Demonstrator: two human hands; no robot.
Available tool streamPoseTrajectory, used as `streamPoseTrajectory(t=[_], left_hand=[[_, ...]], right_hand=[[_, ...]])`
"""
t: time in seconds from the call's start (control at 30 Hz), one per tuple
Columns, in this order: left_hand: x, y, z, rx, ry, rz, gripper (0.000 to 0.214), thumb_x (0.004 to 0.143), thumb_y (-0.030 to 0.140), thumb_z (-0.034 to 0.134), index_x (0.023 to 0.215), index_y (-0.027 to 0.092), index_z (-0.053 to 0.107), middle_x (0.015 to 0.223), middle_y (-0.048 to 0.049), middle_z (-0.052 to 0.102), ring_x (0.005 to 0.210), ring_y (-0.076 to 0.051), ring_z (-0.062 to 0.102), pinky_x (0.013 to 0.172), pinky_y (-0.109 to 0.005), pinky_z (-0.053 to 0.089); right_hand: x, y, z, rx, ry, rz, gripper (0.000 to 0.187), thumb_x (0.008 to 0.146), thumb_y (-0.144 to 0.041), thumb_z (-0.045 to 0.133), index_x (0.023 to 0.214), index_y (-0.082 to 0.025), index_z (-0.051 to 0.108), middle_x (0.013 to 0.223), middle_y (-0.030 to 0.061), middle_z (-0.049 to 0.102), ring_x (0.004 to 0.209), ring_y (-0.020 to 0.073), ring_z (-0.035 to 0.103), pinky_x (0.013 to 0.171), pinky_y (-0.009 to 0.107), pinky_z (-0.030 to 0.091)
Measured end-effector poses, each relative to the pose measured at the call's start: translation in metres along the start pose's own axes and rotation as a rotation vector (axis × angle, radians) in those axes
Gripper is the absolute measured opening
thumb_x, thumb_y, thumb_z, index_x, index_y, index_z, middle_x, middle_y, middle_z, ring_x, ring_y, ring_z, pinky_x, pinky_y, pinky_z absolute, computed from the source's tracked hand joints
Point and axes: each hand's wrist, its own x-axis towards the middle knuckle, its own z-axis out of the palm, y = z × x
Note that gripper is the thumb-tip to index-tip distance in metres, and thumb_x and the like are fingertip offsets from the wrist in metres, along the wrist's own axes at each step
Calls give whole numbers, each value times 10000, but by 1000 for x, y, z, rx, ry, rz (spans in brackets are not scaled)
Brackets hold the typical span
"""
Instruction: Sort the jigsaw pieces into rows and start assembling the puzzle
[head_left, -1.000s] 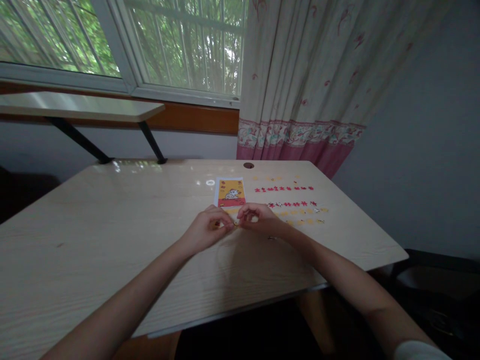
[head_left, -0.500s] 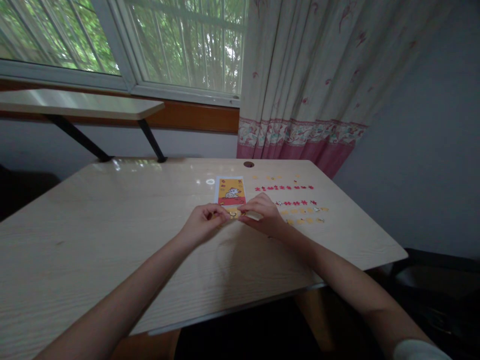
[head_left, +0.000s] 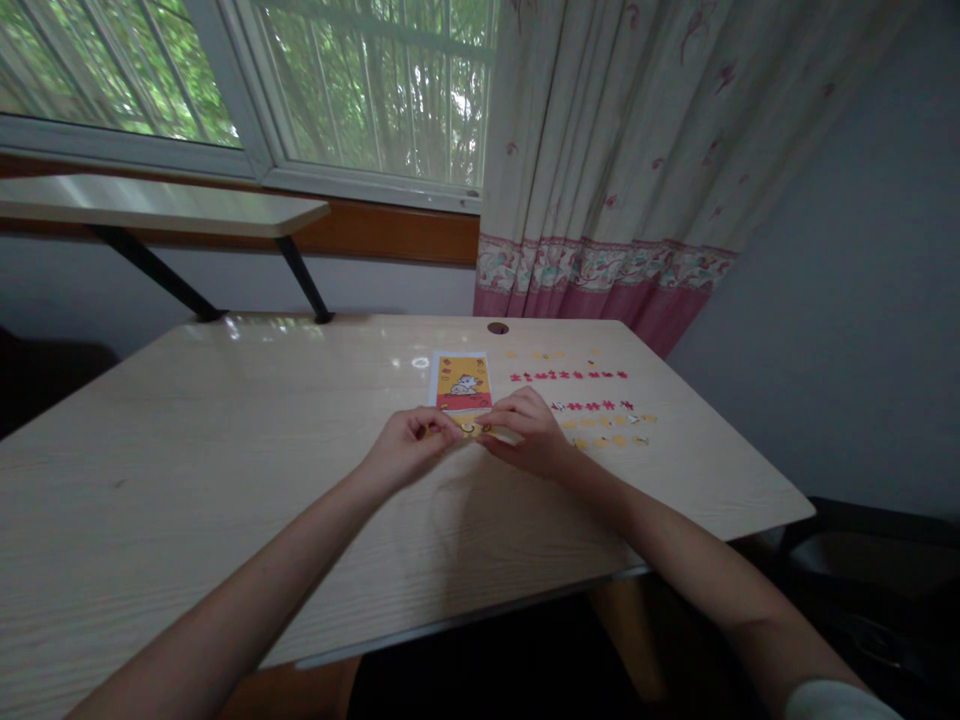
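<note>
Both hands meet at the middle of a pale wooden table [head_left: 225, 480]. My left hand [head_left: 409, 452] is curled, its fingertips pinched on a small yellow puzzle piece [head_left: 469, 428]. My right hand [head_left: 529, 430] is also closed, its fingers pressing the same yellow pieces from the right. Just beyond the fingers lies a partly built puzzle picture [head_left: 463, 382], yellow above and red below with a white animal on it.
Rows of loose red pieces [head_left: 568, 376] and yellow pieces [head_left: 607, 430] lie to the right of my hands. A cable hole [head_left: 497, 328] sits near the table's far edge. A curtain [head_left: 622, 160], a window and a wall shelf [head_left: 150, 210] stand behind.
My right hand has slid slightly forward and opened over the yellow pieces, which now show between the two hands. In the last half second almost nothing moved.
</note>
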Motion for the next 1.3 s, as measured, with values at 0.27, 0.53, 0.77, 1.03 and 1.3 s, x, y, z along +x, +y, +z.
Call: streamPoseTrajectory(t=[0.27, 0.53, 0.77, 1.03, 1.3], left_hand=[[3, -5, -12, 317, 43, 162, 242, 763, 384, 577, 838, 180, 683, 822, -64, 671, 778, -185, 562, 733, -341, 426], [13, -29, -60, 958, -90, 383, 316, 822, 398, 500, 1017, 210, 663, 922, -77, 620, 879, -220, 480, 838, -390, 338], [12, -30, -60, 972, -120, 395, 360, 801, 456, 520, 1060, 243, 653, 946, -73, 596, 900, -227, 462, 840, -383, 327], [13, -34, -60, 962, -137, 376, 380, 775, 499, 538, 1042, 263, 668, 958, -72, 586, 908, -230, 463, 841, -392, 311], [12, -34, -59, 977, -138, 389, 490, 723, 583, 560, 1051, 235, 667, 963, -89, 584, 917, -245, 458, 842, -390, 319]], right_hand=[[0, 13, -7, -81, 130, 25, 165, 782, -372, 605, 874, -254, 674, 784, 41, 610, 770, 178, 515, 768, 353, 391], [-4, 34, -23, -117, 261, 51, 166, 748, -356, 643, 868, -246, 675, 817, 43, 628, 800, 189, 540, 775, 369, 406], [-5, 32, -14, -23, 117, 136, 174, 742, -359, 648, 835, -213, 665, 759, 32, 638, 756, 167, 547, 781, 347, 391], [-11, 27, -1, 11, -336, 199, 175, 709, -365, 677, 799, -214, 682, 780, 15, 664, 768, 152, 550, 753, 295, 368], [-10, 24, -9, -56, -403, 191, 160, 712, -342, 665, 810, -216, 671, 831, 24, 662, 829, 167, 529, 752, 298, 350]])
